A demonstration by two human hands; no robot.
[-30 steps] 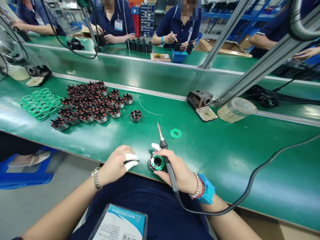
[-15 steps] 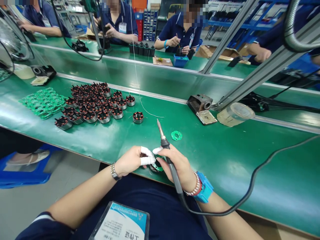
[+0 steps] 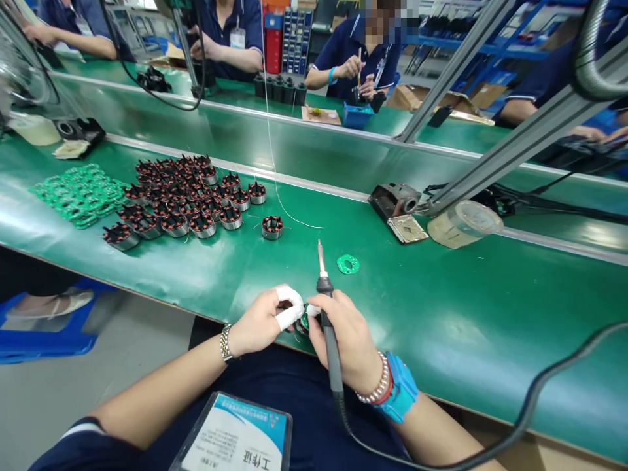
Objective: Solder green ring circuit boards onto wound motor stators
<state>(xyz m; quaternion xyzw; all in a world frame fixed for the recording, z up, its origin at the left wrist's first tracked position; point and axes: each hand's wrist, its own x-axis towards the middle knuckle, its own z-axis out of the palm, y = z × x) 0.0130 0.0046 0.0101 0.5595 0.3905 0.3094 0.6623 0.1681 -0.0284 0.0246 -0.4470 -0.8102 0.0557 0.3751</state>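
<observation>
Close to the table's front edge, my left hand (image 3: 267,318), with white finger covers, is closed on a motor stator (image 3: 303,325) topped by a green ring-shaped circuit board. The fingers hide much of it. My right hand (image 3: 345,330) holds a soldering iron (image 3: 331,356), its tip pointing up and away from me, while its fingertips touch the stator's side. A loose green circuit board (image 3: 348,264) lies flat beyond my right hand. One stator (image 3: 271,227) stands apart from the rest, and a thin solder wire (image 3: 294,219) hangs down beside it.
Several stators (image 3: 171,196) crowd the left, beside a pile of green boards (image 3: 78,194). A soldering iron stand (image 3: 396,201) with a sponge (image 3: 407,229) and a tape-wrapped round tub (image 3: 464,224) stand at right. The iron's cord (image 3: 532,386) crosses the right side. Co-workers sit across the bench.
The soldering iron has turned more upright, its tip shifting slightly right. My right fingers have closed in over the stator, covering more of its board. The cord has swung lower.
</observation>
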